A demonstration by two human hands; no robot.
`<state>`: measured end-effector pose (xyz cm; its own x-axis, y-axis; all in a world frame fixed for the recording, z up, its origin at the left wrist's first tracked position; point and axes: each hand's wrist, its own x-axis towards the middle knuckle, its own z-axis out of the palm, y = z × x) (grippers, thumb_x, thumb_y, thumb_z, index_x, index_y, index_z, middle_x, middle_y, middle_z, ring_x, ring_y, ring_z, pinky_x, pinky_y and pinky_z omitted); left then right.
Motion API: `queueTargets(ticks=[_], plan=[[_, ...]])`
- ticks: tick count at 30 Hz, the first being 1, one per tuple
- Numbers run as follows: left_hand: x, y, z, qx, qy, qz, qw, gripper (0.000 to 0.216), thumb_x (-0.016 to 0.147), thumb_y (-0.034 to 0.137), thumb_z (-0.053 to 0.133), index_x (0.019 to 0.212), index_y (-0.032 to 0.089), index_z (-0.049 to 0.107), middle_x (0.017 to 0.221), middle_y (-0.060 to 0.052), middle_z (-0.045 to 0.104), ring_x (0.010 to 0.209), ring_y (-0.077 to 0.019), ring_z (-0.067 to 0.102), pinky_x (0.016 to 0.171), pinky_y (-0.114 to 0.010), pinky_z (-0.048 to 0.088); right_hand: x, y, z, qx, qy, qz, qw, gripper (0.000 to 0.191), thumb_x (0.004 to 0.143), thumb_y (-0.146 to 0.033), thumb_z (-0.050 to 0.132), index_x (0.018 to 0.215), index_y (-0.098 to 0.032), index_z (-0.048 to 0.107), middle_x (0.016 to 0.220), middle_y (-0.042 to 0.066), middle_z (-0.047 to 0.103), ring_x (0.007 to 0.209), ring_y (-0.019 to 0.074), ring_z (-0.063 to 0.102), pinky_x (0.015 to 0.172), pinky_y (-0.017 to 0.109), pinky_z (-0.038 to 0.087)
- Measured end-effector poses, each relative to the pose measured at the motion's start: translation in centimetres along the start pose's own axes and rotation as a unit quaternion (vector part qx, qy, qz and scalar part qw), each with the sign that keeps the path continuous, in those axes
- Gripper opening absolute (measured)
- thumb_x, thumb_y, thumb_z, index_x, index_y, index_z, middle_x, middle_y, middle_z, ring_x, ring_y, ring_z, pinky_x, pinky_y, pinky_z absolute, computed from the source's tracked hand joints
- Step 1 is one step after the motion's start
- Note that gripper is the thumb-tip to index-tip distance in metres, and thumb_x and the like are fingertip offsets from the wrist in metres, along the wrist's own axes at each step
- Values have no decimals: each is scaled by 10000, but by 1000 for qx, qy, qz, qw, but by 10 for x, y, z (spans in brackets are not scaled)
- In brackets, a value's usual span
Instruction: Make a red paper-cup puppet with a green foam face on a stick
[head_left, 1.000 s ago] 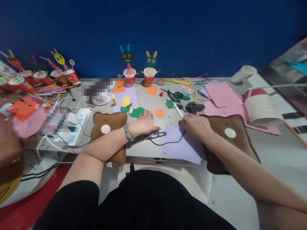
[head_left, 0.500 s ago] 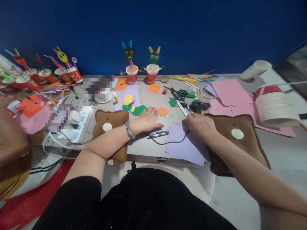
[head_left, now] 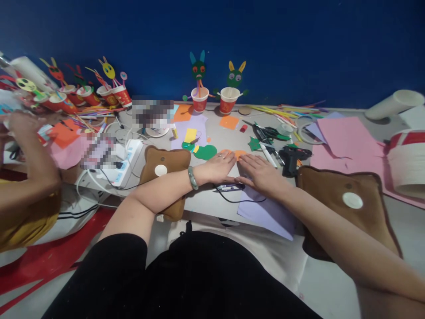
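My left hand (head_left: pixel 219 169), with a bracelet at its wrist, lies flat on the table, fingers stretched over orange paper pieces (head_left: pixel 239 153). Beside it my right hand (head_left: pixel 260 174) rests open, its fingertips on the same orange paper and its thumb apart. Both hands partly cover the orange pieces. A green paper shape (head_left: pixel 205 153) lies just left of my left fingers. Thread snips (head_left: pixel 229 188) and a black cord are below the hands. To the right of my right hand, a black glue gun (head_left: pixel 292 158) rests near a white cutter-like tool (head_left: pixel 268 155).
Brown cushion-like bags lie left (head_left: pixel 179 195) and right (head_left: pixel 332 190). Two paper-cup puppets (head_left: pixel 200 103) stand at the back. A power strip (head_left: pixel 128 161) with cables is at left, near another person's arm (head_left: pixel 36 155). Purple paper (head_left: pixel 265 212) overhangs the front edge.
My right hand has let go of the glue gun and moved left onto the orange paper beside my left hand. The whole view has shifted, with things appearing further right.
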<state>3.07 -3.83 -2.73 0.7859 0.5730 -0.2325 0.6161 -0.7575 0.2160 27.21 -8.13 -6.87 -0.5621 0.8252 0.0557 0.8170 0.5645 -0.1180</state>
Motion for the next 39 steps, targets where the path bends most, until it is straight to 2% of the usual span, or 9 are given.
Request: queueTargets(ticks=[16,20,22,26,29,32,35,37,39], plan=[[8,-20,-13,-28,17,2,999,539,1233,402,434,1577,53,661,1684,-252,688,1585,-357,610,1349,-453,452,-11,34,-23,167,31,53,984,562,1134,-573,606,1538,-231,793,1617,216,786,1577,415,707,1358,643,541],[9,-30,-23,-6,54,-134,989,505,1128,91,365,1483,61,724,1587,-270,735,1547,-372,619,1262,-508,485,-1,9,-74,263,317,339,846,745,1201,-468,249,1854,-175,456,1852,272,557,1738,394,551,1341,652,529],[9,-34,-25,-4,74,-165,983,510,1106,59,379,1464,63,742,1569,-282,744,1551,-383,613,1235,-531,491,0,-29,-91,377,338,371,778,832,1171,-381,-5,1948,-134,159,1979,283,335,1820,347,437,1367,657,497],[9,-39,-25,-12,78,-170,982,486,1103,65,400,1408,79,778,1525,-275,771,1507,-392,623,1204,-556,497,-6,-123,-86,479,112,-88,866,686,1195,-636,511,1824,-365,531,1797,123,658,1685,344,611,1262,576,631],[8,-40,-23,-16,82,-162,983,470,1095,68,422,1379,105,795,1518,-249,785,1487,-383,630,1205,-554,505,0,-148,-76,470,-91,-422,770,415,1188,-509,628,1481,-302,835,1367,77,900,1306,234,850,1133,350,688],[6,-40,-24,-19,87,-163,983,489,1100,62,405,1378,127,802,1521,-227,793,1478,-373,646,1205,-556,516,11,-124,-80,323,74,-136,934,528,1211,-467,549,1689,-308,709,1606,146,795,1560,354,722,1298,597,617],[6,-38,-26,-23,87,-159,983,509,1099,71,399,1418,104,795,1558,-241,772,1498,-379,642,1212,-565,518,10,-99,-88,132,216,187,949,707,1184,-475,567,1859,-268,541,1797,232,621,1801,533,409,1385,837,427],[6,-37,-27,-31,81,-149,985,492,1094,94,435,1426,103,797,1576,-242,763,1515,-380,641,1223,-560,519,-1,-100,-85,140,204,195,949,718,1179,-486,596,1865,-281,536,1778,237,640,1753,540,485,1342,805,497],[6,-37,-27,-38,80,-140,986,472,1088,110,464,1406,126,813,1572,-225,771,1526,-372,652,1246,-550,516,-15,-109,-74,258,89,23,962,647,1177,-522,645,1789,-312,631,1657,191,756,1539,443,729,1214,645,656]])
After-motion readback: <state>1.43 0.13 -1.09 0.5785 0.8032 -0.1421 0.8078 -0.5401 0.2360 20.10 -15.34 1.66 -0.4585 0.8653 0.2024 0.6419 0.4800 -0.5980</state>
